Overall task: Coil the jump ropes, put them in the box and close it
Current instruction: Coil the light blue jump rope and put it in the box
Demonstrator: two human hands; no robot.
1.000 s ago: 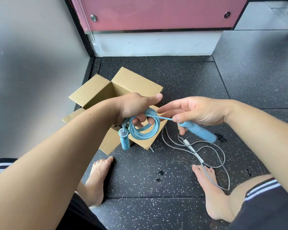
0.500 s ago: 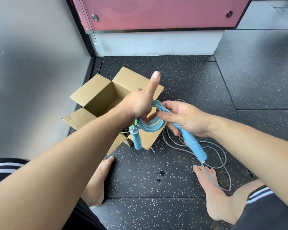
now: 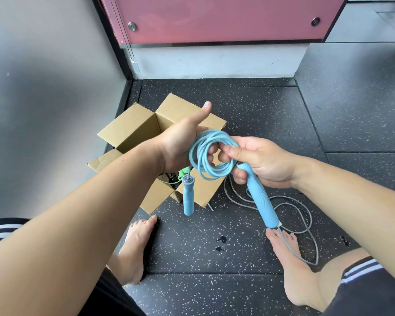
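Black speckled rubber floor tiles (image 3: 237, 258) run to a far white plinth (image 3: 214, 62) under a pink panel (image 3: 214, 19); a grey wall (image 3: 43, 87) stands at left.

The left hand (image 3: 180, 144) is gripping the coiled blue jump rope (image 3: 211, 156), the right hand (image 3: 260, 163) is holding one handle (image 3: 259, 197), above the open cardboard box (image 3: 132, 131); a grey rope (image 3: 306, 224) is lying on the floor (image 3: 237, 106).
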